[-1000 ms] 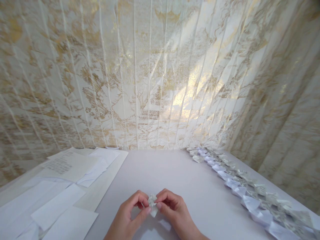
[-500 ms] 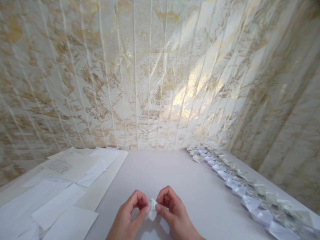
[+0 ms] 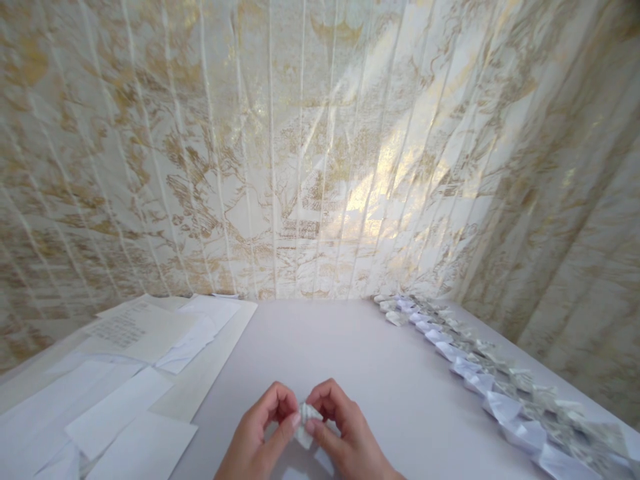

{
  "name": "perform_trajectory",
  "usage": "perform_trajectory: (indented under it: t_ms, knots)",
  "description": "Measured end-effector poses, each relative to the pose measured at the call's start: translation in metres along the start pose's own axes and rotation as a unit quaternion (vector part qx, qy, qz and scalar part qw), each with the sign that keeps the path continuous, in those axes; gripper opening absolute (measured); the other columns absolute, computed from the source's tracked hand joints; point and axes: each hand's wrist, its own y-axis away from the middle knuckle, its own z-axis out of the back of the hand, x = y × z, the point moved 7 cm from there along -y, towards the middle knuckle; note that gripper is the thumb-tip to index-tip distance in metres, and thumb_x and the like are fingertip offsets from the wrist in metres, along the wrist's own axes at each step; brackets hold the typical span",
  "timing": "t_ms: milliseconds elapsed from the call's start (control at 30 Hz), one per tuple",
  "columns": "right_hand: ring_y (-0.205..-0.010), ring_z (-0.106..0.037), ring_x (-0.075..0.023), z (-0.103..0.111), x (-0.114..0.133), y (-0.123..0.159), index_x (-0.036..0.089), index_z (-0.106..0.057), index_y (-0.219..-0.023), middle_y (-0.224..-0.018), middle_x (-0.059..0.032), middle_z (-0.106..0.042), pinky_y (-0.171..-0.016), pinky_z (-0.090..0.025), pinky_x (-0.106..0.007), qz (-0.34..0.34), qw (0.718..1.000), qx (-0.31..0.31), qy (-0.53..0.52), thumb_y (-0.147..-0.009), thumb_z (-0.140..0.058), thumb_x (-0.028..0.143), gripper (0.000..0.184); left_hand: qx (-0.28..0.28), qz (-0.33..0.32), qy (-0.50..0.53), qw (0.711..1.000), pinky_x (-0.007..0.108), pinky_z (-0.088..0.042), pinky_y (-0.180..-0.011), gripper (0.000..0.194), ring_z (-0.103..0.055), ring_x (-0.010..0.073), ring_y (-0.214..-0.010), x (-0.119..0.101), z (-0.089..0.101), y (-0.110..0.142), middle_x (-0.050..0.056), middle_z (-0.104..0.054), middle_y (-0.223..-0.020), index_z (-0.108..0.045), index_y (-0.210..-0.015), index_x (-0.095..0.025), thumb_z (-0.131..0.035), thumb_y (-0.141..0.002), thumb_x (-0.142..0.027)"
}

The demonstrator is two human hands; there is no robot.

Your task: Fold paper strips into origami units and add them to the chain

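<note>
A small folded piece of printed paper (image 3: 305,437) is held up between both hands, low in the middle of the view. My left hand (image 3: 263,427) pinches its left side between thumb and fingers. On the other side, my right hand (image 3: 345,427) grips it with the thumb laid across its front face. Print marks show on the upper part of the paper; part of it is hidden behind the fingertips. Below the hands, a white patch of paper (image 3: 323,461) shows near the tabletop, partly covered.
To the left lie overlapping white paper sheets (image 3: 133,407) and a page with writing (image 3: 135,330). Rows of folded paper pieces (image 3: 480,383), white and printed, run along the right side of the white table (image 3: 305,340). A gold-patterned curtain (image 3: 280,147) hangs behind.
The folded paper has been turned between the fingers and shows a different face. My right thumb has moved further across it. Both hands stay in about the same place.
</note>
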Motion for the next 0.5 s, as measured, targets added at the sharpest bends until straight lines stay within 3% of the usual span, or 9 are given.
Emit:
perform_trajectory:
  t_ms: [267, 500]
  knots:
    - [-0.064, -0.045, -0.0119, 0.0023, -0.0069, -0.0011, 0.018, -0.05, -0.092, -0.07, 0.0032, -0.051, -0.062, -0.033, -0.026, -0.043, 0.995, -0.008, -0.084, -0.085, -0.065, 0.053, 0.039, 0.017, 0.008, -0.016, 1.0, 0.026, -0.04, -0.076, 0.027, -0.052, 0.0167, -0.079, -0.0012, -0.0053, 0.0007, -0.004, -0.049, -0.078, -0.051, -0.086, -0.022, -0.059, -0.084, -0.048]
    - [-0.061, -0.04, -0.0104, -0.0035, -0.0016, 0.0, 0.022, -0.043, -0.095, -0.068, 0.0073, -0.046, -0.061, -0.03, -0.024, -0.047, 0.994, -0.004, -0.094, -0.082, -0.066, 0.058, 0.045, 0.026, 0.035, 0.076, 0.996, 0.026, -0.039, -0.071, 0.035, -0.05, 0.0157, -0.074, 0.0051, -0.0111, 0.0026, -0.004, -0.051, -0.074, -0.053, -0.084, -0.021, -0.065, -0.079, -0.053]
